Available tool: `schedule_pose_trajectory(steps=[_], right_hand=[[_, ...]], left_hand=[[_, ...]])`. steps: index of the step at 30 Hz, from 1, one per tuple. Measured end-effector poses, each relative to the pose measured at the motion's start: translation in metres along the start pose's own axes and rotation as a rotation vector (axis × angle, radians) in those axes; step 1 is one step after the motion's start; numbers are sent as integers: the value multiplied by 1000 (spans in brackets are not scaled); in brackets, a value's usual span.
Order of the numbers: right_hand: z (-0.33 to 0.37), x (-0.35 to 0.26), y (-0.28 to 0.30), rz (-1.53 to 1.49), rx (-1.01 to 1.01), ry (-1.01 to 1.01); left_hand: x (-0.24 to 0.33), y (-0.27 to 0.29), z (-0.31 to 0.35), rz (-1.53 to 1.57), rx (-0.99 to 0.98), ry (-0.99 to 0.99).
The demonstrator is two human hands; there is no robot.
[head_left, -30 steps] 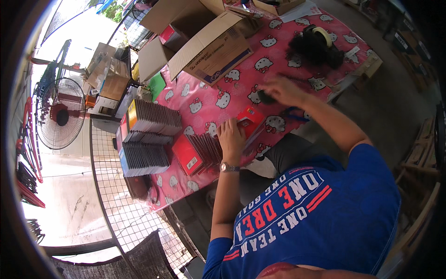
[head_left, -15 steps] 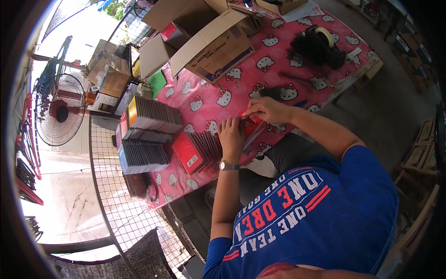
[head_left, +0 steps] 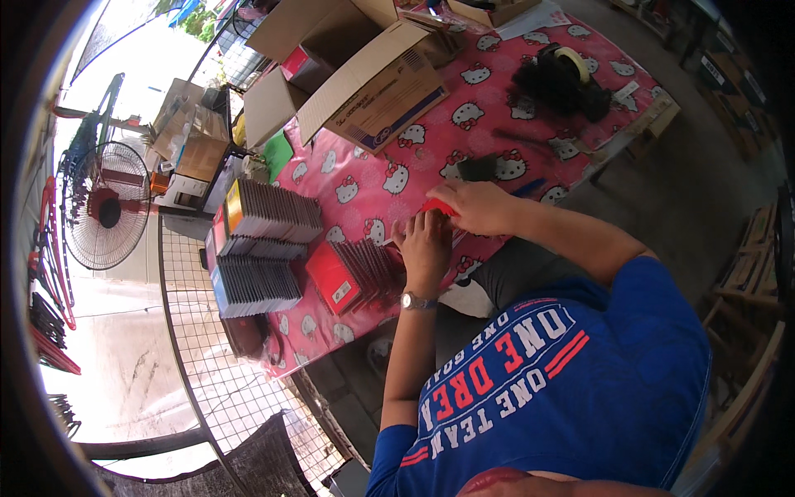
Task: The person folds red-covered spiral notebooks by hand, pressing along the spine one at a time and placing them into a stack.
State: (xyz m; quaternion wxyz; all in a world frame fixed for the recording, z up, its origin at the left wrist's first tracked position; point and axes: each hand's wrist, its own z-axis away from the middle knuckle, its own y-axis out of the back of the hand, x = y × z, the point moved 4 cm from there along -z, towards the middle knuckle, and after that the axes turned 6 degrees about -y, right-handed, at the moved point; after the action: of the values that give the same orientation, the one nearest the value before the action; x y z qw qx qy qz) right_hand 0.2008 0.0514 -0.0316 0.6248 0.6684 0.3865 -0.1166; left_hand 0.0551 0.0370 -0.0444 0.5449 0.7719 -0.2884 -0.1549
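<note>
My right hand (head_left: pixel 479 206) is closed, its fingertips gripping a bright red flat piece (head_left: pixel 440 206) whose kind I cannot make out. Just left of it lies my left hand (head_left: pixel 425 245), fingers spread and slightly bent, pressing near the red piece at the table's front edge; a watch is on that wrist. What lies under both hands is mostly hidden. Beside my left hand stands a leaning row of red-covered notebooks (head_left: pixel 335 276). Farther left are tightly packed rows of similar notebooks, one with a yellow end cover (head_left: pixel 234 207) and one with a blue cover (head_left: pixel 221 286).
A pink patterned cloth (head_left: pixel 356 219) covers the table. An open cardboard box (head_left: pixel 377 99) stands at the back. Far right lie a black bristly bundle (head_left: pixel 546 87) and a tape roll (head_left: pixel 573 65). A dark flat block (head_left: pixel 477 168) sits beyond my right hand. A fan (head_left: pixel 106 207) stands left.
My right hand has turned, its back now covering more of the red piece. My left hand has shifted slightly right and toward me. The view has tilted slightly.
</note>
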Motion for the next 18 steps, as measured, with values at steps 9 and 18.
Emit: schedule_pose_trajectory(steps=[9,18], right_hand=[[-28,119,-49,541,-65,-473],[-39,50,4,-1139,-617,-161]], left_hand=[[-15,-6,14,120,-75,-28],[-26,-5,26,67,58,159]])
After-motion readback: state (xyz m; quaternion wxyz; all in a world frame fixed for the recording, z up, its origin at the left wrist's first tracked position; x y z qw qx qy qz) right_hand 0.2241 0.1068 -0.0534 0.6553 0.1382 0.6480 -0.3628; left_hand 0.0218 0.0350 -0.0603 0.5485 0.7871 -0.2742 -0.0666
